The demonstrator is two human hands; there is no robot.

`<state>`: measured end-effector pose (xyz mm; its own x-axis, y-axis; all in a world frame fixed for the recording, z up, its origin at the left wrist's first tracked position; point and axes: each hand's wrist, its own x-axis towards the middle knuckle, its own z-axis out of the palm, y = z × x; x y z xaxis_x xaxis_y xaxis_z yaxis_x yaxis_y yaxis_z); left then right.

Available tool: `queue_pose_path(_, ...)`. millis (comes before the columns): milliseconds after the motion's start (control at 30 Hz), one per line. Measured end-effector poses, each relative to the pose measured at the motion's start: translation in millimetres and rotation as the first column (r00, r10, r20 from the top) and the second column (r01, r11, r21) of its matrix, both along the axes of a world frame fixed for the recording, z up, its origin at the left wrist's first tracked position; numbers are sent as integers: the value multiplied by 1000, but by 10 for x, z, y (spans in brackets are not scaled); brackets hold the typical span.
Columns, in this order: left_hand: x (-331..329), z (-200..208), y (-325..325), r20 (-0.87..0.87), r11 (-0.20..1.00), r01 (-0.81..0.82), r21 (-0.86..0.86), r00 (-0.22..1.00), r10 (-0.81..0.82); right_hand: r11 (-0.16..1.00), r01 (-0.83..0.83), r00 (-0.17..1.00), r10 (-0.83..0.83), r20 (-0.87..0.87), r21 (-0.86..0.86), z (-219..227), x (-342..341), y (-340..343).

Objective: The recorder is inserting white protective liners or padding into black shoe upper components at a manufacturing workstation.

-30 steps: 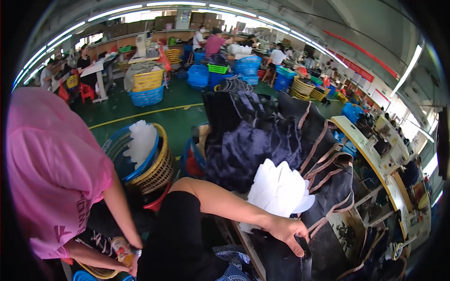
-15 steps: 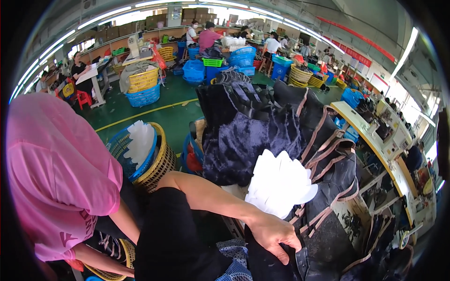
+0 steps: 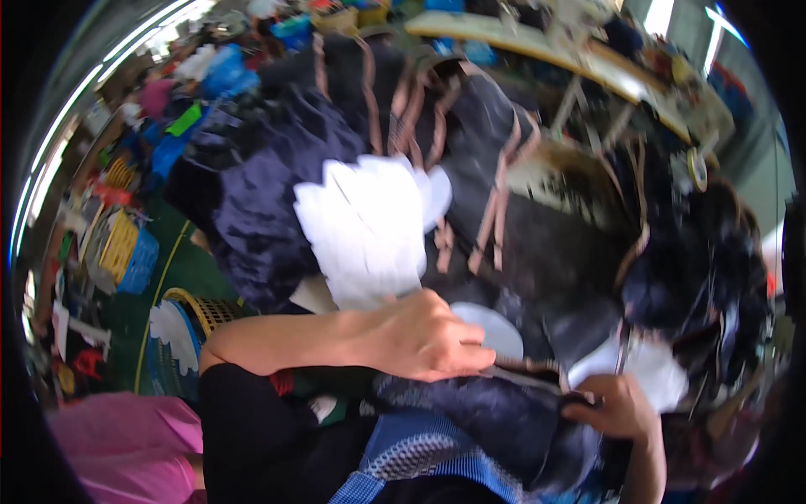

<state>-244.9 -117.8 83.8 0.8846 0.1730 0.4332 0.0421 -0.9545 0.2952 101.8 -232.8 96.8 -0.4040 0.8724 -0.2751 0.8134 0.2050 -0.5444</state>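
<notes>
A dark, plush-faced piece with a pale-brown strip along its top edge lies across my lap. My left hand is closed on that edge near its left end, knuckles up. At the right end, my right hand pinches the same piece between thumb and fingers. Just beyond my left hand lies a fanned stack of white cut sheets. A pale rounded piece sits right beside my left fingers. More white pieces show behind my right hand. Motion blurs the details.
Dark plush pieces and black pieces with brown strips are heaped ahead. More dark pieces hang at the right. A yellow basket stands on the floor at left. A person in pink is close by, lower left.
The view has swung right and down, so the pile and white stack sit further left. My right hand has come into view, and both hands now grip the dark piece.
</notes>
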Motion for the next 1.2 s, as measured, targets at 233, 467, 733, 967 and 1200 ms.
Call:
queue_pose_path(233,-53,-245,-228,-48,896,-91,-435,996,79,997,-77,941,71,-330,-4,-210,-582,-16)
queue_pose_path(467,-8,150,285,-140,763,-342,-548,937,319,999,-36,971,27,-236,-34,602,-508,828)
queue_pose_path(733,93,-1100,841,-422,653,-524,-546,846,326,988,-154,983,152,106,3,-804,-426,1388)
queue_pose_path(967,17,-1263,723,-264,499,-500,-708,842,470,982,-68,996,77,-45,176,-989,-463,1322)
queue_pose_path(1200,60,-1302,693,-237,440,-497,-748,819,522,986,-53,997,60,-41,158,-1016,-470,1380)
